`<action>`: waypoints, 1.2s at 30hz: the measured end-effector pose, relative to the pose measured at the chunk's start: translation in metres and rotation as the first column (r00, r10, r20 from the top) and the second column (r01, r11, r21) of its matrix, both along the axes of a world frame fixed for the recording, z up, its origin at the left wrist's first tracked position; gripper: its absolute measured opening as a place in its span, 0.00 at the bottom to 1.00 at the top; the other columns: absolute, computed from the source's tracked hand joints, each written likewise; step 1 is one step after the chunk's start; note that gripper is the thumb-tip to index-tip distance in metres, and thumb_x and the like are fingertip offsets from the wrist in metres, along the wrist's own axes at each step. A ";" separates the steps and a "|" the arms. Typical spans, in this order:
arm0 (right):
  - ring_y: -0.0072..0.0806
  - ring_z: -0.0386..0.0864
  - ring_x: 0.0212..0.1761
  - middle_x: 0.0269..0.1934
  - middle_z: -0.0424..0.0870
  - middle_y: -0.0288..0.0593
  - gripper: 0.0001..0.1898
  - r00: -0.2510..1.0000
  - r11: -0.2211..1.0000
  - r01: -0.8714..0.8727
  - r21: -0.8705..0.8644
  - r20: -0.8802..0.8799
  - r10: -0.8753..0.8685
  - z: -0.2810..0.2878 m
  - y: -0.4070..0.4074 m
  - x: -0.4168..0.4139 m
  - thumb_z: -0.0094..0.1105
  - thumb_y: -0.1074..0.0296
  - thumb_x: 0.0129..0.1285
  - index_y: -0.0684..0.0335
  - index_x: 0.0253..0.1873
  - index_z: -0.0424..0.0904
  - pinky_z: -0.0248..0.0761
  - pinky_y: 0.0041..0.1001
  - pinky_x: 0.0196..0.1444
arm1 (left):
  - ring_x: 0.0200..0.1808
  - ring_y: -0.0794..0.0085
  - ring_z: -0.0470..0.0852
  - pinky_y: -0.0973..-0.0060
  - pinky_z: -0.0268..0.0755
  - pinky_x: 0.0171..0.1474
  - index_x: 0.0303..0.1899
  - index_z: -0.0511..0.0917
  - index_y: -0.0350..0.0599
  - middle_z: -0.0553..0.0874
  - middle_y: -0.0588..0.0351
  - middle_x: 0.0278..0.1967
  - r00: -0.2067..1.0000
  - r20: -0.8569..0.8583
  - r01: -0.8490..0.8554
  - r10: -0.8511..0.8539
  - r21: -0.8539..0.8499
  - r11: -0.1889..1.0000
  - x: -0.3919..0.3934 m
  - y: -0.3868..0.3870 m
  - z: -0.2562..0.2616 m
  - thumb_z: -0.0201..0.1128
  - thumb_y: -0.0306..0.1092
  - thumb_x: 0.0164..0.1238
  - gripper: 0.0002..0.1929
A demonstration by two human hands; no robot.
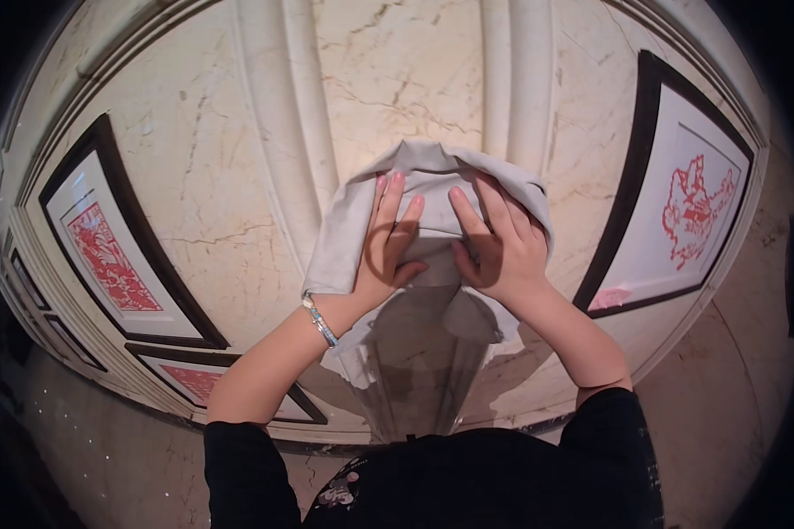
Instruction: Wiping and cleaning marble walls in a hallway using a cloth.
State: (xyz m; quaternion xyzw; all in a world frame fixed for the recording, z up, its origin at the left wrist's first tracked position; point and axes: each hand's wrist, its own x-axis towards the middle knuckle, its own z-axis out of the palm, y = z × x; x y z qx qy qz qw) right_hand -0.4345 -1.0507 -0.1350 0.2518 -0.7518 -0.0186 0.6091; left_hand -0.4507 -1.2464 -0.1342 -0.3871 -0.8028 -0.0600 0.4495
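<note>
A light grey cloth (430,178) lies bunched and folded against a cream marble wall (397,79), between two moulded vertical ribs. My left hand (392,238) rests on the cloth's left part, fingers pointing up and slightly spread, and a flap of cloth covers part of its outer side. A beaded bracelet (321,322) is on that wrist. On the cloth's right part lies my right hand (505,241), its fingers spread and partly under a fold at the outer side. Both palms face the wall, and neither hand is closed around the cloth. Their shadows fall between and below them.
Black-framed red paper-cut pictures hang on both sides: one at the left (116,264), one lower left (185,377) and one at the right (691,205). More frames line the far left wall. A marble floor (695,390) lies below.
</note>
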 end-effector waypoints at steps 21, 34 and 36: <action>0.45 0.61 0.61 0.62 0.60 0.48 0.29 0.983 0.958 0.149 -0.244 -0.070 -0.171 0.033 0.129 -0.035 0.53 0.54 0.54 0.52 0.62 0.63 0.57 0.37 0.58 | 0.61 0.57 0.61 0.64 0.52 0.63 0.61 0.58 0.45 0.65 0.51 0.59 0.896 -0.049 0.414 -0.441 -0.263 0.871 -0.055 0.129 0.057 0.56 0.41 0.59 0.29; 0.43 0.60 0.62 0.62 0.61 0.50 0.32 0.949 0.988 0.085 -0.129 -0.290 -0.120 0.061 0.140 -0.045 0.48 0.66 0.47 0.54 0.63 0.61 0.53 0.33 0.63 | 0.59 0.57 0.65 0.66 0.56 0.61 0.60 0.61 0.43 0.68 0.50 0.57 0.982 -0.068 -0.184 0.177 -0.121 0.975 -0.011 0.140 0.045 0.56 0.36 0.57 0.28; 0.47 0.58 0.63 0.63 0.59 0.50 0.30 0.966 0.994 0.029 -0.106 -0.253 -0.056 0.041 0.127 -0.038 0.53 0.59 0.50 0.67 0.58 0.63 0.53 0.35 0.62 | 0.59 0.57 0.65 0.67 0.56 0.61 0.60 0.61 0.43 0.68 0.50 0.57 0.946 -0.072 -0.321 0.315 -0.104 0.941 0.022 0.123 0.044 0.56 0.35 0.56 0.28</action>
